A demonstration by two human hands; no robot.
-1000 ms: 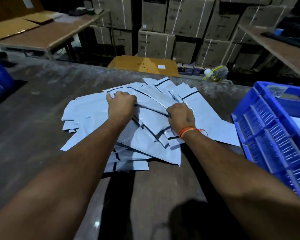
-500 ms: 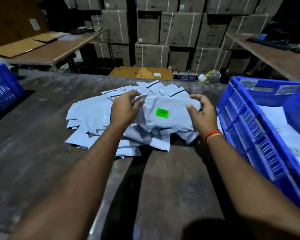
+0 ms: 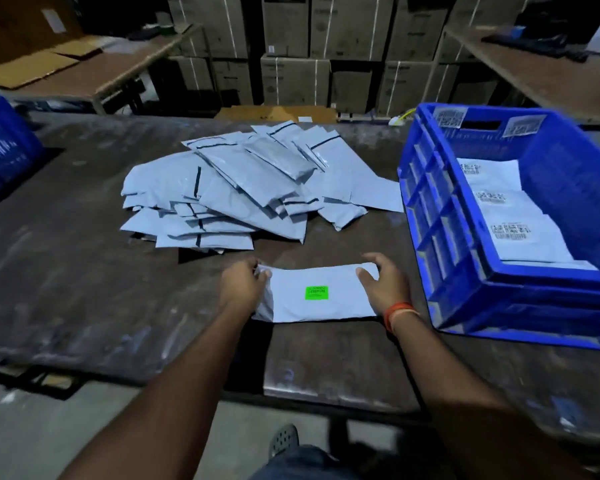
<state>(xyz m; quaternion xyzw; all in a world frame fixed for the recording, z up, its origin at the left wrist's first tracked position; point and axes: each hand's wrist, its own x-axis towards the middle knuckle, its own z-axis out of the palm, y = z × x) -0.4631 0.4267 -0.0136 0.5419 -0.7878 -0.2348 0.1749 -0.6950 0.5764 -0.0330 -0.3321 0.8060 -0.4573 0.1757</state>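
Between the two hands, near the front edge of the dark surface (image 3: 84, 271), a white mailer (image 3: 291, 308) lies flat with its long side across. The left hand (image 3: 245, 284) curls its fingers round the mailer's crumpled left end; the right hand (image 3: 385, 285), with an orange band (image 3: 400, 311) at the wrist, grips the right end, thumb on top and fingers over the far edge. A green sticker (image 3: 316, 293) sits mid-mailer, its print too small to read. Beyond lies a pile of white mailers (image 3: 229, 188). To the right, a blue crate (image 3: 440, 216) holds labelled parcels (image 3: 520, 230) with blurred barcodes.
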